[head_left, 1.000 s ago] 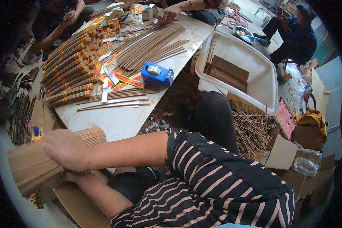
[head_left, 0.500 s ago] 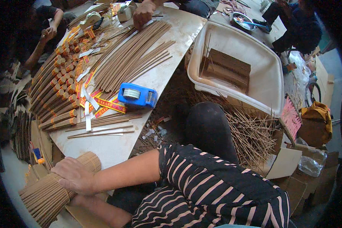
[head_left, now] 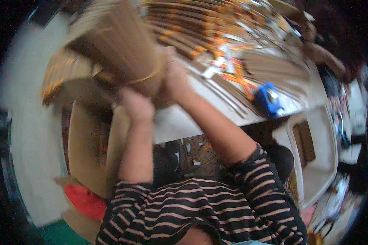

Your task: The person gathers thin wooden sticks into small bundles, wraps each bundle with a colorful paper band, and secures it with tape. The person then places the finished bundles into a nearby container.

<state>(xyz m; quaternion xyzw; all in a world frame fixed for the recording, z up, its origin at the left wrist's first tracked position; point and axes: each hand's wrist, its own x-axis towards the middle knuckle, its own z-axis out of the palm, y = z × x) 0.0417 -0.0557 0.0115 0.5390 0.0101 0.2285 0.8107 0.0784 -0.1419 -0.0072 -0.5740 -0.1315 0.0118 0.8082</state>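
A thick bundle of brown incense sticks (head_left: 120,47), bound by a yellowish band near its lower end, is held up and tilted at the table's left corner. My left hand (head_left: 137,104) closes on its lower end from the near side. My right hand (head_left: 176,79) presses against the right side of that same end. Motion blurs both hands, and the bundle hides part of the fingers. Behind the bundle, at the far left, lies a stack of brown sticks with orange ends (head_left: 59,77).
An open cardboard box (head_left: 86,143) stands below my left forearm, near a red object (head_left: 84,200). The white table (head_left: 178,122) bears labelled stick bundles (head_left: 184,20), loose sticks (head_left: 274,67) and a blue tape dispenser (head_left: 269,100). A white tub (head_left: 325,155) stands right; another person's arm (head_left: 325,57) reaches in far right.
My view has swung left. The bundle has been raised and turned from lying at the table's near corner, with both hands now at its lower end.
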